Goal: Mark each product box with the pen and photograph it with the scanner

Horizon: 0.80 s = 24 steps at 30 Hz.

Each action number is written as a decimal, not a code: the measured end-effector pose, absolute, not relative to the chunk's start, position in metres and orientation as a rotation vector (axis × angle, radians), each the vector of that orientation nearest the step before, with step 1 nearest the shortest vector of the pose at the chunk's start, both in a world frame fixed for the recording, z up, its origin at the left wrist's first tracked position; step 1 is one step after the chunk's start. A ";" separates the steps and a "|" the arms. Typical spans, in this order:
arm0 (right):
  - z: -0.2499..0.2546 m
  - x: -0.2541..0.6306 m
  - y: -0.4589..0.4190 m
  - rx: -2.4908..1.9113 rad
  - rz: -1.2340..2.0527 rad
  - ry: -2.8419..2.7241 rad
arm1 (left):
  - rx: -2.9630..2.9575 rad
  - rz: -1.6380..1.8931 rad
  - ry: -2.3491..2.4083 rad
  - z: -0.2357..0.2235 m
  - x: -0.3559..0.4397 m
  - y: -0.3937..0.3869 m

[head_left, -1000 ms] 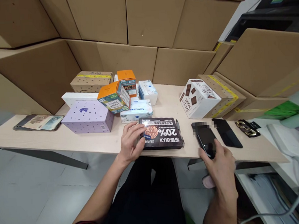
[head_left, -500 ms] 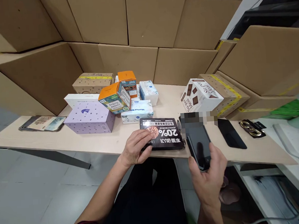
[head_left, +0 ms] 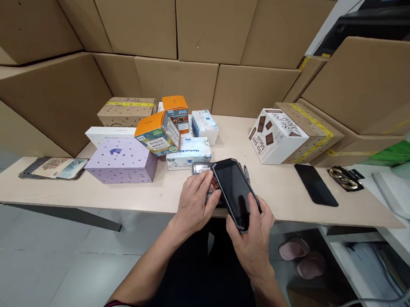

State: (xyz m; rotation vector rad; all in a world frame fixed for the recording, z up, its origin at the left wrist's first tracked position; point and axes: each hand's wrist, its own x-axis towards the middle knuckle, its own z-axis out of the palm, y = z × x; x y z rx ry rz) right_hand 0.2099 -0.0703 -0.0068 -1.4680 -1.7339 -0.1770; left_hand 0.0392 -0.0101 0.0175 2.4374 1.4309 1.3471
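My right hand grips the lower end of a black rugged smartphone, its dark screen facing up. The phone is over a flat black printed box at the table's front edge and hides most of it. My left hand lies over the box's left part, fingers stretched out and reaching close to the phone's left edge. Whether those fingers touch the phone I cannot tell. Just right of the phone a dark pen lies on the table.
Left stand a purple box, orange-topped boxes and tissue packs; banknotes lie farther left. Right are a white chocolate-print box, a second black phone and gold-coloured rings. Cardboard boxes wall the table's back.
My right hand has brought the phone leftward from beside the black box to over it, uncovering the pen. My left hand has shifted slightly right on the box.
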 end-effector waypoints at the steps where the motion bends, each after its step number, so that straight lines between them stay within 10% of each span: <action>1: -0.007 0.210 -0.070 -1.470 -0.170 -1.736 | 2.419 1.311 1.452 0.020 0.040 -0.010; 24: -0.011 0.212 -0.067 -1.434 -0.166 -1.738 | 2.334 1.293 1.328 0.013 0.035 -0.011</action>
